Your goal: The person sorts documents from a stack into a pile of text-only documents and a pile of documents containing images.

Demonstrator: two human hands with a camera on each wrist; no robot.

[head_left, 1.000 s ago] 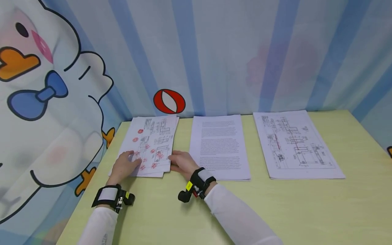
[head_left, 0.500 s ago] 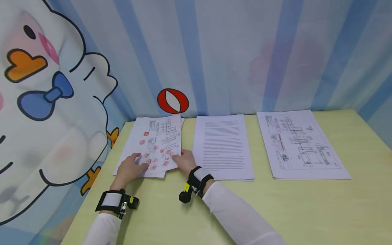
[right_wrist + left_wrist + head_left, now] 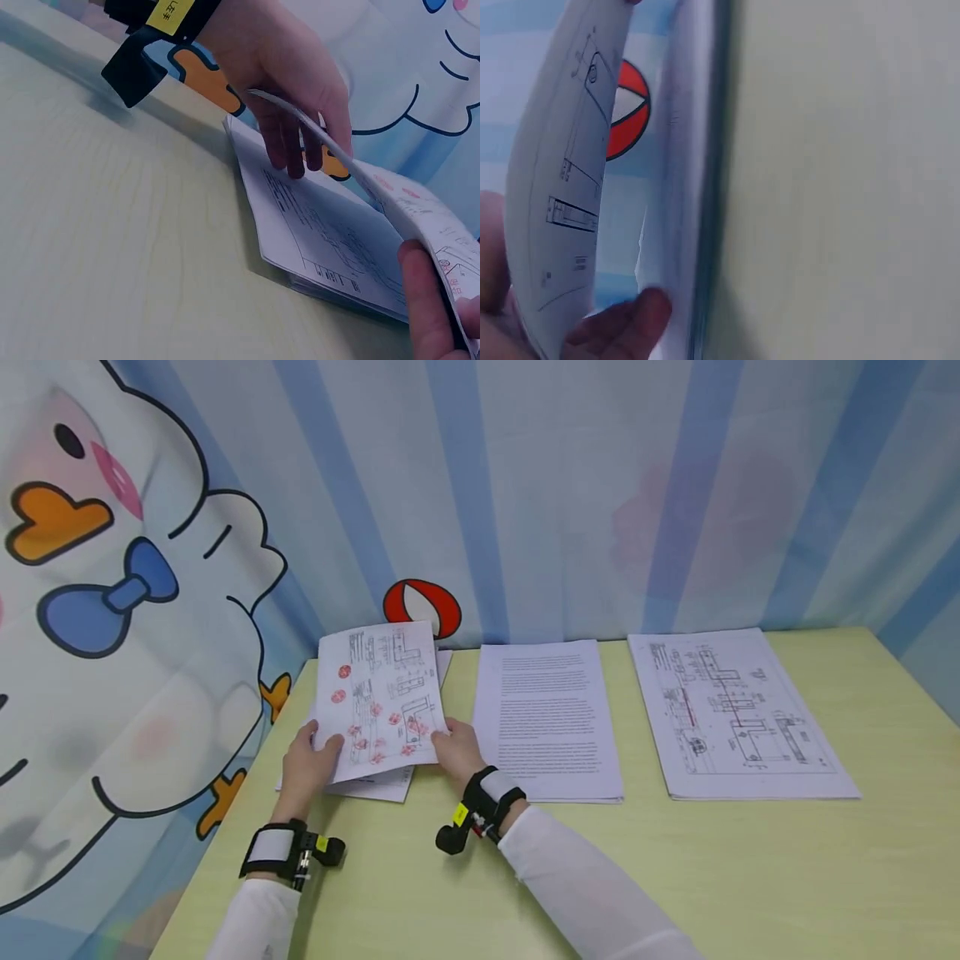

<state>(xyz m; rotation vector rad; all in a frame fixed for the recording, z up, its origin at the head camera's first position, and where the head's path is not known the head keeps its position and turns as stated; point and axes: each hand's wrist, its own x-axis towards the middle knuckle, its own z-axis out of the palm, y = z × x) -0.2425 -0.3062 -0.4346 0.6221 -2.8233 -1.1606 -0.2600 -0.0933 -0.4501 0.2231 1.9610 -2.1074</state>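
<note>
A few stapled-looking or loose sheets of paper [image 3: 382, 693] with line drawings and red stamp marks are lifted and bowed above the left stack of printed paper [image 3: 384, 787]. My left hand [image 3: 303, 770] grips their lower left edge, thumb on top and fingers underneath. On the lower right edge, my right hand [image 3: 459, 753] pinches them the same way. The right wrist view shows a gap between the raised sheets [image 3: 367, 184] and the stack [image 3: 315, 225], with the left fingertips [image 3: 295, 166] close over the stack. Drawings also show on the raised underside in the left wrist view.
A stack of text pages [image 3: 546, 718] lies just right of my right hand, and a stack topped by a technical drawing [image 3: 738, 718] farther right. All rest on a pale yellow-green table [image 3: 570, 877]. A striped cartoon curtain [image 3: 555, 510] hangs behind. Each wrist wears a strapped camera.
The stamped top sheets, flat on the left stack a second ago, shifted slightly right, then rose off it. Both hands came up with them, the left fingers now under the edge.
</note>
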